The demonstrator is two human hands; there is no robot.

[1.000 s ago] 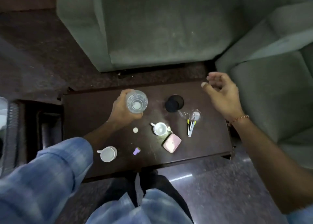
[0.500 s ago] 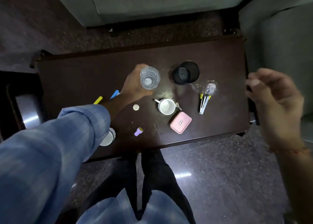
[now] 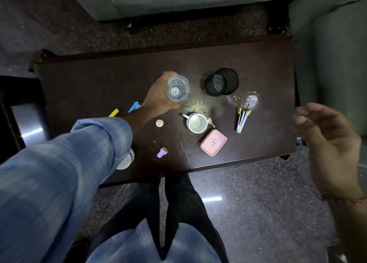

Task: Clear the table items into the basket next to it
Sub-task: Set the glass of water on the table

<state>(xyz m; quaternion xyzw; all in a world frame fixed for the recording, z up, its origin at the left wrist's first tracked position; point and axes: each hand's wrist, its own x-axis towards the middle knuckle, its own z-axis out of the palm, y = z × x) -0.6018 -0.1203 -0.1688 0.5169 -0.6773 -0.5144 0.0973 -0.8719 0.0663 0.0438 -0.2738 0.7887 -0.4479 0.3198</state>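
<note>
The glass [image 3: 178,88] is gripped from its left side by the fingers of the left hand [image 3: 158,95], upright, over the middle of the counter [image 3: 89,83], just left of the black cup [image 3: 222,81]. Whether it is lifted clear of the surface cannot be told. The right hand [image 3: 327,143] is held loosely curled and empty beyond the counter's right edge. The basket cannot be made out for certain; a dark container lies past the left edge, so the glass is probably to be carried leftward by the nearer left hand.
</note>
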